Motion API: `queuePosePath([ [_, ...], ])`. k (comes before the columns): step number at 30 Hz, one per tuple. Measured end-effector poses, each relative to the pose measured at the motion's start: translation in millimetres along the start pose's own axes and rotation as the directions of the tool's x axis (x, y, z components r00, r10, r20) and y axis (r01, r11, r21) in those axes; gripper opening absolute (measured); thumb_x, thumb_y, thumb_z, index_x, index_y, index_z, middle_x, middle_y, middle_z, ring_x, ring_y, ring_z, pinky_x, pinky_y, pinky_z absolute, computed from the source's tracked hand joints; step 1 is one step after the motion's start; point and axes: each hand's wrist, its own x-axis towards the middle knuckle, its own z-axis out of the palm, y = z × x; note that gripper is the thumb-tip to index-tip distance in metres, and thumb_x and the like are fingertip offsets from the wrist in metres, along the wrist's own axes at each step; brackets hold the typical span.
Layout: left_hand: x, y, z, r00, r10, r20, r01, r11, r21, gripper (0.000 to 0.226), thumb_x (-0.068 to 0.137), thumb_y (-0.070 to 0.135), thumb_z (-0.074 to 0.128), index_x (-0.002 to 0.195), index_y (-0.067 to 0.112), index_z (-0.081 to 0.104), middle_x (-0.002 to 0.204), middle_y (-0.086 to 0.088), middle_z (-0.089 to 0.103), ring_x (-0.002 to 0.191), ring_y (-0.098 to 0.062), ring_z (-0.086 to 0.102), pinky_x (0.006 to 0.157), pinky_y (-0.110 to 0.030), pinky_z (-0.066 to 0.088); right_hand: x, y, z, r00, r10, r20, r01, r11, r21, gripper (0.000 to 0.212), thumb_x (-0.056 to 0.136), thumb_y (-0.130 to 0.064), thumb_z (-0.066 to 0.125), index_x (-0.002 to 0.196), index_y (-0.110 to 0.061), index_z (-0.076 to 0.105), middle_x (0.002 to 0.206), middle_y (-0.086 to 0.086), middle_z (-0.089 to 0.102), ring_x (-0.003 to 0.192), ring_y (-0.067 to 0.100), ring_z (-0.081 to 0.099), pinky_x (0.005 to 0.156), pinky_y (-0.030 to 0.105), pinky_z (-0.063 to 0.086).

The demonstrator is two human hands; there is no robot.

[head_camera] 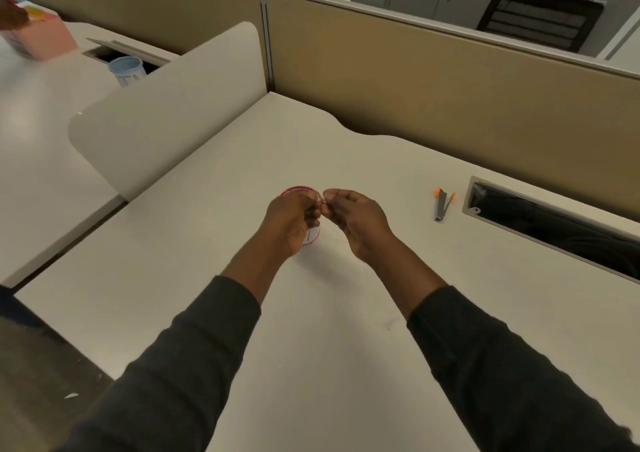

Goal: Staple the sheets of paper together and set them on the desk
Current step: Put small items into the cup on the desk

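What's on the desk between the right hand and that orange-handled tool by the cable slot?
Nothing: in the head view the desk is bare between the right hand and the tool.

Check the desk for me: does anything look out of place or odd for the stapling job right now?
Yes. No sheets of paper show on the desk. Both hands, left hand and right hand, meet over a red-rimmed cup, while the orange-tipped tool lies untouched.
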Motion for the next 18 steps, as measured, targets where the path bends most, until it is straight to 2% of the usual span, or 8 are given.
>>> queuePosePath([
  [2, 17.4, 12.5, -9.1, 0.995, 0.055, -0.078, -0.034, 0.967, 0.253, 0.018, 0.093, -0.001, 0.049, 0.083, -0.002, 0.064, 0.073, -0.016, 0.06, 0.066, -0.022, 0.055, 0.062, -0.026, 0.047, 16.4, -3.8, 14.2, 0.999, -0.039, -0.022, 0.034, 0.978, -0.204, 0.008, 0.09, -0.003, 0.065, 0.094, -0.004, 0.073, 0.089, 0.01, 0.075, 0.081, 0.021, 0.071, 0.083, 0.031, 0.06],
  [4, 34.6, 18.1, -16.0, 0.987, 0.125, -0.103, -0.06, 0.873, 0.483, 0.015, 0.091, 0.003, 0.054, 0.091, -0.002, 0.067, 0.079, -0.014, 0.064, 0.078, -0.025, 0.059, 0.067, -0.028, 0.049, 30.1, -6.0, 23.3, 0.993, -0.11, -0.046, 0.075, 0.877, -0.474, 0.009, 0.088, -0.005, 0.066, 0.091, -0.007, 0.074, 0.091, 0.006, 0.075, 0.085, 0.021, 0.071, 0.083, 0.034, 0.061],
  [6, 46.1, 20.2, -19.3, 0.978, 0.178, -0.105, -0.072, 0.771, 0.633, 0.012, 0.093, 0.007, 0.057, 0.094, 0.0, 0.066, 0.083, -0.009, 0.066, 0.085, -0.026, 0.064, 0.066, -0.029, 0.054, 40.0, -8.9, 31.4, 0.983, -0.182, -0.019, 0.112, 0.682, -0.723, 0.011, 0.088, -0.009, 0.065, 0.09, -0.009, 0.075, 0.094, 0.005, 0.075, 0.089, 0.021, 0.07, 0.08, 0.033, 0.06],
  [8, 52.3, 20.7, -19.2, 0.957, 0.256, -0.137, -0.053, 0.616, 0.786, 0.017, 0.092, 0.014, 0.064, 0.099, -0.001, 0.07, 0.094, -0.013, 0.071, 0.091, -0.029, 0.068, 0.076, -0.037, 0.058, 46.1, -12.6, 37.4, 0.978, -0.201, 0.056, 0.143, 0.452, -0.88, 0.014, 0.088, -0.013, 0.065, 0.095, -0.008, 0.076, 0.095, 0.006, 0.074, 0.091, 0.021, 0.069, 0.077, 0.03, 0.057],
  [10, 56.6, 20.7, -18.6, 0.945, 0.3, -0.128, -0.049, 0.519, 0.853, 0.022, 0.091, 0.018, 0.069, 0.103, 0.001, 0.071, 0.101, -0.015, 0.071, 0.094, -0.03, 0.069, 0.083, -0.04, 0.06, 50.4, -15.1, 42.3, 0.98, -0.158, 0.12, 0.161, 0.274, -0.948, 0.018, 0.09, -0.015, 0.066, 0.103, -0.007, 0.075, 0.098, 0.008, 0.074, 0.093, 0.023, 0.068, 0.081, 0.031, 0.056],
  [12, 59.3, 20.8, -19.7, 0.941, 0.324, -0.1, -0.057, 0.443, 0.894, 0.025, 0.09, 0.02, 0.07, 0.106, 0.001, 0.072, 0.104, -0.015, 0.072, 0.095, -0.03, 0.069, 0.084, -0.039, 0.059, 53.3, -15.4, 45.5, 0.979, -0.129, 0.161, 0.181, 0.164, -0.97, 0.02, 0.09, -0.014, 0.067, 0.107, -0.006, 0.075, 0.102, 0.01, 0.074, 0.096, 0.025, 0.068, 0.085, 0.032, 0.056],
  [15, 63.1, 20.4, -21.1, 0.938, 0.342, -0.051, -0.069, 0.329, 0.942, 0.026, 0.09, 0.02, 0.069, 0.108, 0.001, 0.071, 0.107, -0.015, 0.072, 0.096, -0.03, 0.07, 0.079, -0.035, 0.057, 57.8, -13.6, 48.0, 0.97, -0.134, 0.203, 0.213, 0.07, -0.974, 0.021, 0.09, -0.016, 0.068, 0.108, -0.007, 0.074, 0.103, 0.01, 0.073, 0.094, 0.026, 0.069, 0.083, 0.031, 0.054],
  [18, 64.5, 19.2, -21.7, 0.935, 0.354, -0.025, -0.074, 0.264, 0.962, 0.025, 0.091, 0.019, 0.066, 0.107, 0.002, 0.072, 0.105, -0.015, 0.072, 0.095, -0.03, 0.07, 0.076, -0.034, 0.056, 60.4, -10.6, 49.3, 0.961, -0.144, 0.236, 0.24, 0.011, -0.971, 0.021, 0.089, -0.024, 0.071, 0.102, -0.008, 0.074, 0.098, 0.009, 0.074, 0.087, 0.025, 0.069, 0.074, 0.028, 0.052],
])
